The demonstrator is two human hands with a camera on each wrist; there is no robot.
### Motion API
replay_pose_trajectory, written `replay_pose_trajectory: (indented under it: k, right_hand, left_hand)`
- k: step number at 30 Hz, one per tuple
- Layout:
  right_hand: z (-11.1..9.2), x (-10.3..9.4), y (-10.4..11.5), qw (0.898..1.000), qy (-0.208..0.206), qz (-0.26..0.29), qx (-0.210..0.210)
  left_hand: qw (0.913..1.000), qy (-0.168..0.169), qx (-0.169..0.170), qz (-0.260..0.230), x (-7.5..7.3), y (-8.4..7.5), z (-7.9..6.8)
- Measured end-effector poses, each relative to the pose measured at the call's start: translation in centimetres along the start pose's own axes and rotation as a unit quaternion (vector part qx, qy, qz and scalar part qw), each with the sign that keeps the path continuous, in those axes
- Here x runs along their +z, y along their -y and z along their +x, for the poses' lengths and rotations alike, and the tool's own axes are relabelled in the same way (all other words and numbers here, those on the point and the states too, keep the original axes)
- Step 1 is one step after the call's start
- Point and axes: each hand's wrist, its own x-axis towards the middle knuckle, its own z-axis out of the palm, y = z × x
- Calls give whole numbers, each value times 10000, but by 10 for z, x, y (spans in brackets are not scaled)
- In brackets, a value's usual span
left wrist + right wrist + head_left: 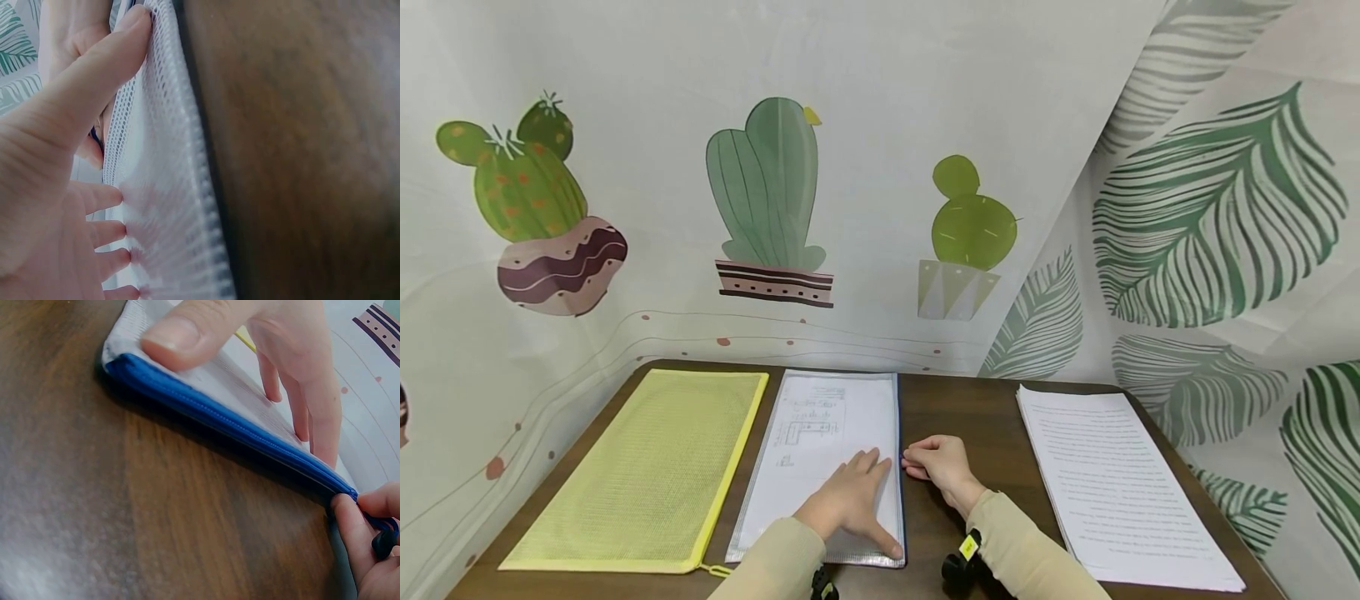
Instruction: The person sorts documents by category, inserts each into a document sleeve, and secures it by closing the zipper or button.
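White mesh pouch (816, 458) with a sheet bearing line drawings (808, 421) showing through its front lies flat on the dark brown bench (970, 404), at the lower centre of the head frame. A blue zip (231, 431) runs along its right edge; in the right wrist frame it slants from the upper left down to the lower right.

The left hand (852, 498) is spread over the pouch's lower right part, its fingers apart and grasping nothing, the fingertips resting on the mesh and the thumb near the bottom right corner. The right hand (946, 468) is beside that same edge, thumb and fingers pinching at the zip. Just beside them, at the right of the right wrist frame, is a dark knob (384, 544) on a blue cord.

A yellow mesh pouch (640, 467) lies at the lower left of the head frame, apart from the white one. At the lower right is a stack of printed paper (1120, 483). Both arms wear beige sleeves (1030, 546). Behind the bench, a pale backdrop (880, 50) carries potted cacti at left and centre and large leaves at right.
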Motion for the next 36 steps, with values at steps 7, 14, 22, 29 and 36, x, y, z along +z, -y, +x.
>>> replay_pose_trajectory:
  k: [7, 14, 22, 29, 36]
  right_hand:
    - [1, -2, 0, 10000, 2, 67, 18]
    - [0, -3, 0, 9999, 76, 89, -28]
    - [2, -2, 2, 10000, -42, 73, 29]
    - [3, -4, 2, 9999, -103, 72, -42]
    - [1, -5, 3, 9996, 32, 120, -253]
  left_hand:
    - [10000, 13, 27, 69, 0, -4, -4]
    - [9999, -34, 101, 129, 0, -6, -7]
    - [9999, -39, 129, 105, 4, -5, -6]
    - [9997, -52, 156, 162, 4, -6, -7]
    - [9994, -14, 157, 302, 1, -9, -8]
